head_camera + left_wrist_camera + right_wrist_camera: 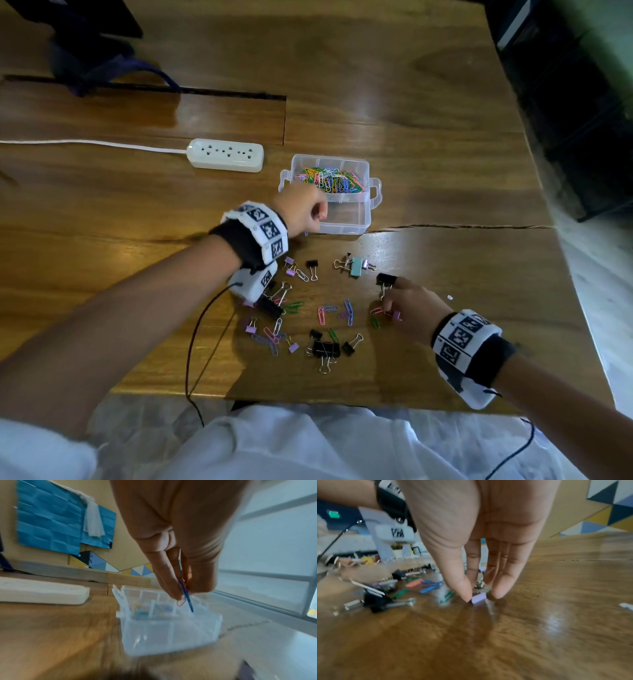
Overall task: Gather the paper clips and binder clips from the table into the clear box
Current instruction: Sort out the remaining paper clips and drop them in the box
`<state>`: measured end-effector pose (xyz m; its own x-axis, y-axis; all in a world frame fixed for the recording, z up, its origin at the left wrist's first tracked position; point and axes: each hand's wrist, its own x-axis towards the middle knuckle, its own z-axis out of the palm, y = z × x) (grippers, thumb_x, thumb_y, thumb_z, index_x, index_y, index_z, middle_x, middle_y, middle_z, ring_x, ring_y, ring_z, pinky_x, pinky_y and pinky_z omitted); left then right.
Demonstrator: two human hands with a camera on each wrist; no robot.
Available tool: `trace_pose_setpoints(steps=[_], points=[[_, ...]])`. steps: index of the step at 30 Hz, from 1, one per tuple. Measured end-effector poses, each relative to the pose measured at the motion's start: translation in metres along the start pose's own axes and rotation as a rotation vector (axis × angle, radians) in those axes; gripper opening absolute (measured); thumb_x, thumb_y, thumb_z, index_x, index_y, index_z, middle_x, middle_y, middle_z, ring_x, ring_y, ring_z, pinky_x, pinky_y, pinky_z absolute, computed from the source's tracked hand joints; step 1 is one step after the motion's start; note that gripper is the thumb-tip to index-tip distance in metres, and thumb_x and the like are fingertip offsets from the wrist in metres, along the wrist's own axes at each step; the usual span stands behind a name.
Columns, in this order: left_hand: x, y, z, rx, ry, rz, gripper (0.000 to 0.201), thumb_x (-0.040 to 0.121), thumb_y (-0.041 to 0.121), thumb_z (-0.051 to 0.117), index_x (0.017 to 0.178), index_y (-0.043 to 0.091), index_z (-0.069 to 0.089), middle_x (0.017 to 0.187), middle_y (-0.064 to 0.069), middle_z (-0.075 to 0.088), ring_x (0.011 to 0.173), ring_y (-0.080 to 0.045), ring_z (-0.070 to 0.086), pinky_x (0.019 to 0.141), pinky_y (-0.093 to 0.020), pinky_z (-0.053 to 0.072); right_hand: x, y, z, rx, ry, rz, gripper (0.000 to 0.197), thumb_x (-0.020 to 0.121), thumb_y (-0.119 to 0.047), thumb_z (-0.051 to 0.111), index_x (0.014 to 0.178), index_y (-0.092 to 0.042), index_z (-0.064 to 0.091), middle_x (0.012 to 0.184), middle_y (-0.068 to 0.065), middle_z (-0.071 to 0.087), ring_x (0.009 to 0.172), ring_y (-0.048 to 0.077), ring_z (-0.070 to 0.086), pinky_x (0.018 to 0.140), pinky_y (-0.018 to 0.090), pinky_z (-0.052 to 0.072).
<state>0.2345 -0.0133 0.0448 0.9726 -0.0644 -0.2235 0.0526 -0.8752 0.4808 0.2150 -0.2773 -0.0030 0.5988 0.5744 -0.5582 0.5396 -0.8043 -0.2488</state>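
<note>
The clear box (pixel 342 230) stands on the wooden table, with a heap of coloured paper clips (pixel 334 180) in its back compartment. My left hand (pixel 320 214) hovers over the box's near left corner. In the left wrist view the left hand (pixel 183 593) pinches a blue and a red paper clip (pixel 186 599) above the box (pixel 171 639). My right hand (pixel 390 308) reaches down into the loose clips. Its thumb and a finger pinch a small purple binder clip (pixel 479 598) that rests on the table. Several paper clips and black binder clips (pixel 325 347) lie scattered between my hands.
A white power strip (pixel 226 155) with its cord lies left of the box. A dark bag (pixel 89 58) sits at the back left. A teal binder clip (pixel 358 266) and a black one (pixel 385 279) lie near the box. The table's edge runs close on the right.
</note>
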Motion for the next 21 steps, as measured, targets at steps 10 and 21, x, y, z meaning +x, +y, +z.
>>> trace_pose_setpoints(steps=[10, 21], points=[[0.061, -0.013, -0.036, -0.069, 0.206, -0.151, 0.022, 0.077, 0.010, 0.073, 0.097, 0.003, 0.069, 0.103, -0.009, 0.068, 0.082, -0.014, 0.054, 0.070, -0.021, 0.044, 0.000, 0.013, -0.001, 0.075, 0.070, 0.049, 0.024, 0.077, -0.005, 0.063, 0.091, -0.025, 0.060, 0.096, -0.011, 0.042, 0.082, 0.012, 0.056, 0.076, 0.021, 0.049], [0.087, -0.030, -0.011, -0.395, 0.153, -0.412, 0.017, 0.086, 0.004, 0.062, 0.099, 0.004, 0.072, 0.104, -0.011, 0.072, 0.090, -0.022, 0.071, 0.080, -0.032, 0.058, -0.005, -0.015, 0.014, 0.255, 0.046, 0.099, 0.049, 0.080, -0.007, 0.065, 0.123, -0.026, 0.050, 0.124, -0.007, 0.044, 0.102, 0.009, 0.051, 0.096, 0.023, 0.046]])
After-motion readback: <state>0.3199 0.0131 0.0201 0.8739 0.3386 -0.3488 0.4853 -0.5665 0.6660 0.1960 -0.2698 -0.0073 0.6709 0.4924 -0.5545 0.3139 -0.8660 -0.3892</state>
